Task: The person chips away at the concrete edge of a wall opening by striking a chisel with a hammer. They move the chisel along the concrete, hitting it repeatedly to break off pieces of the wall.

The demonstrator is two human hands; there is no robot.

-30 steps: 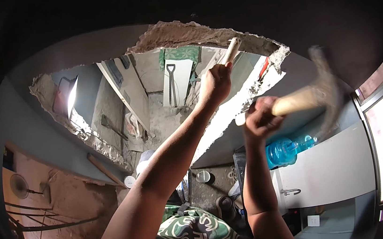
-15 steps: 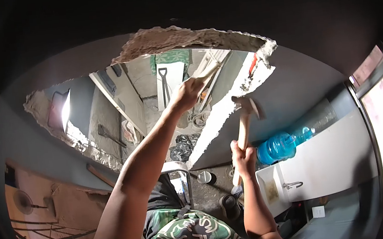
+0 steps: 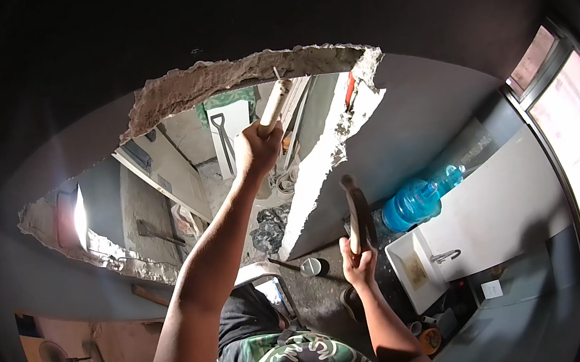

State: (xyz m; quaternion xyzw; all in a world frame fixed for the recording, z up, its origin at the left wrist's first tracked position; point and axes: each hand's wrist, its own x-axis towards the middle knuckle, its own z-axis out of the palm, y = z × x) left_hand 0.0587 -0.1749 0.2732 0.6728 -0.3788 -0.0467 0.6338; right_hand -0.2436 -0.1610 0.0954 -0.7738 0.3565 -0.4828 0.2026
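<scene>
My left hand [image 3: 259, 146] is wrapped round a chisel [image 3: 273, 108] with a thick pale grip. Its thin metal tip points up at the broken top edge [image 3: 248, 68] of a large hole in the wall. Lower and to the right, my right hand [image 3: 359, 264] grips a hammer [image 3: 354, 231] by its wooden handle. The hammer's head is smeared by motion and stands apart from the chisel, in front of the grey wall. Right of the chisel runs the hole's jagged white side edge [image 3: 321, 170], with a red strip [image 3: 350, 92] in it.
Through the hole, a shovel [image 3: 223, 142] leans on a white board. Below me are a metal-framed step [image 3: 257, 272] and a round can [image 3: 312, 267]. On the right stand blue water bottles [image 3: 411, 204], a sink [image 3: 415, 274] with a tap, and a window [image 3: 578, 134].
The hammer has swung lower, its head closer to my right hand. My left hand has turned the chisel more upright, its tip at the top edge. The whole view has shifted slightly.
</scene>
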